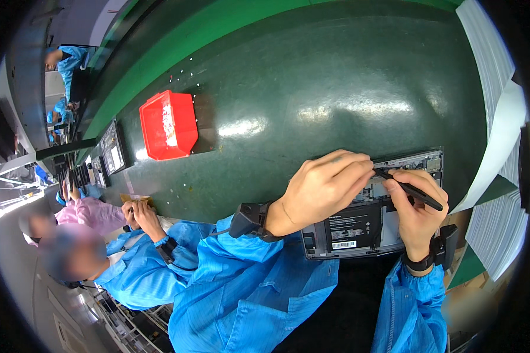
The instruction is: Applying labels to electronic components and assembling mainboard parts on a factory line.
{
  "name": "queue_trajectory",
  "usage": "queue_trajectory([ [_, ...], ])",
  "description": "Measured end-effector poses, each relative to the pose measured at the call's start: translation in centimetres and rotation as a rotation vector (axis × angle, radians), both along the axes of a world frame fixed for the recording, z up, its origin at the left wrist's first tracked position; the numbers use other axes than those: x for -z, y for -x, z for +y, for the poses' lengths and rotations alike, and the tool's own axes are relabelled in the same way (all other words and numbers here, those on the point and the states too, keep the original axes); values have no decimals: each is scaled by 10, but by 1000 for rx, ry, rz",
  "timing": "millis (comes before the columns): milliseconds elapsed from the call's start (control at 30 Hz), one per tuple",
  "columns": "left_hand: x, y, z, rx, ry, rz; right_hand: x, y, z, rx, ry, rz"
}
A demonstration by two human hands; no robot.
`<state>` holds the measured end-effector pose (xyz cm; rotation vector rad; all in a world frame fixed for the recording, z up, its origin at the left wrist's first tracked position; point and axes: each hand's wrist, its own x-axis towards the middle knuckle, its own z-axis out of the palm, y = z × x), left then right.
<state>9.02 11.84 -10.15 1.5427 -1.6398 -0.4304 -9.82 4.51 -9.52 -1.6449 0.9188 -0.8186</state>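
Observation:
An opened laptop base [388, 235] lies at the table's near edge, with its inner parts bare. Its black battery [354, 228] carries a white label and sits on the near side. In my right hand [419, 212] is a slim black pen-shaped tool [419, 194], tilted, its tip over the far part of the laptop. My left hand [330, 185] reaches over the laptop from the left. Its fingers are closed close to the tool's tip; whatever they pinch is hidden. Both wrists wear black strapped devices, and both sleeves are blue.
A red bin [188, 126] with small white pieces stands on the green table [335, 76]; several white bits lie around it. Other laptop bases [113, 150] line the left. A co-worker in blue [141, 265] sits close on my left. Stacked white sheets [492, 76] are at the right.

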Motion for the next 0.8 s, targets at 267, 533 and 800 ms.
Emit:
queue_trajectory([
  [267,-1,0,3,32,66,-9,0,10,-5,-57,-16,-81],
  [533,-38,-50,40,-564,91,-335,-3,17,-1,23,-121,-108],
  [800,-34,-72,69,-1037,-146,-122,-3,12,0,90,-216,-102],
])
